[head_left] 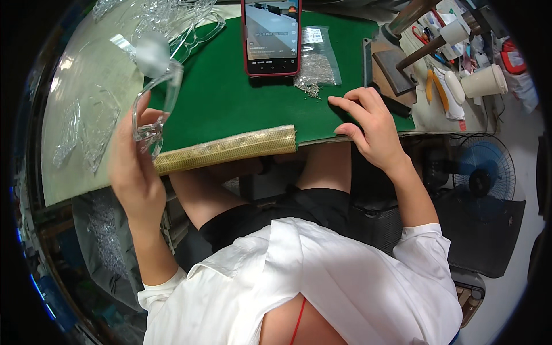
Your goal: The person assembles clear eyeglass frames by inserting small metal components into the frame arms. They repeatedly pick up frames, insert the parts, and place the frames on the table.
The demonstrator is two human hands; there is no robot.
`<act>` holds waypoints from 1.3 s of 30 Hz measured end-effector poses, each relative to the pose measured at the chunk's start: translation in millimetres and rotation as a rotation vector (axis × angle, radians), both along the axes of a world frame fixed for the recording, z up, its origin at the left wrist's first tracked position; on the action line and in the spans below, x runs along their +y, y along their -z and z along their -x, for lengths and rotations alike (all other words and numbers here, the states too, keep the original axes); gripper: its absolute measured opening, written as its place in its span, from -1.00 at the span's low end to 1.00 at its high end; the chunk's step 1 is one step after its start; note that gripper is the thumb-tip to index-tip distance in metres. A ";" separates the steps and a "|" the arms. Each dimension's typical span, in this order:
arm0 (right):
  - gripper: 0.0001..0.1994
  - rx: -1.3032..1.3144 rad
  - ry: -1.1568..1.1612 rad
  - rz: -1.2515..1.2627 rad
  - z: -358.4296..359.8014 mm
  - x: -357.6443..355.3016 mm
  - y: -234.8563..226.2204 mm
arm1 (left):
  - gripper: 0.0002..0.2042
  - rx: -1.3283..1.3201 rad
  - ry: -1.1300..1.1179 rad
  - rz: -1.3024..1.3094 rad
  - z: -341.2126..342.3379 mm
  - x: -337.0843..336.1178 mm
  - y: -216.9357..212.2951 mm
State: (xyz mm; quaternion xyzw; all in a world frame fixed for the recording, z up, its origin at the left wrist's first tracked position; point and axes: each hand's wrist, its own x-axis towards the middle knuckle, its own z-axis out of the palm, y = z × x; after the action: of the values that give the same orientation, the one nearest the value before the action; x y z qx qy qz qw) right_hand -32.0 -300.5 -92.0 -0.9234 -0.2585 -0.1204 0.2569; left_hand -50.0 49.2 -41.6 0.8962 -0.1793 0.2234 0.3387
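Observation:
My left hand (133,172) is closed around a clear plastic eyeglass frame (174,77), raised above the left side of the green mat (218,98). Part of the frame near its upper end is blurred and whitish. My right hand (371,127) hovers by the mat's right front part, fingers apart and slightly curled, with nothing seen in it. Its index fingertip is nearest to a small pile of tiny metal parts (311,90). These lie at the mouth of a clear plastic bag (319,63) holding more of them.
A phone in a red case (271,40) stands at the back of the mat. Clear frames (195,34) heap at the back left; several lie at the left (69,135). A gold patterned strip (230,150) edges the front. Yellow-handled pliers (440,89), a white cup (486,81) and a fan (480,178) are right.

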 end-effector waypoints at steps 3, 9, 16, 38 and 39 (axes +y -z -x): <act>-0.61 -0.011 -0.018 0.048 0.7 3.8 -0.9 | -0.57 -0.366 -0.248 -0.181 -2.6 14.9 -9.6; -0.75 -0.001 -0.023 -0.052 0.8 1.7 -0.9 | -0.55 -0.285 -0.276 0.752 -15.9 49.8 -1.5; -0.88 0.150 0.084 -0.223 -12.8 6.0 6.1 | -0.39 0.169 0.265 0.927 3.2 32.3 8.3; -0.89 0.262 -0.197 -0.101 -42.2 0.6 1.3 | -0.24 0.206 0.343 0.680 5.6 -35.6 3.6; -0.90 0.253 -0.219 -0.080 -44.9 0.5 1.2 | -0.22 0.209 0.332 0.676 6.5 -36.6 2.8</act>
State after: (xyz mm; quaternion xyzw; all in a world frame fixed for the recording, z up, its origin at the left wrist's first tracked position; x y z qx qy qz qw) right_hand 13.0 -300.0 -93.2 -0.8866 -0.3181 0.0153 0.3354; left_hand -56.5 12.6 -44.4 0.7107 -0.2027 0.1196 0.6630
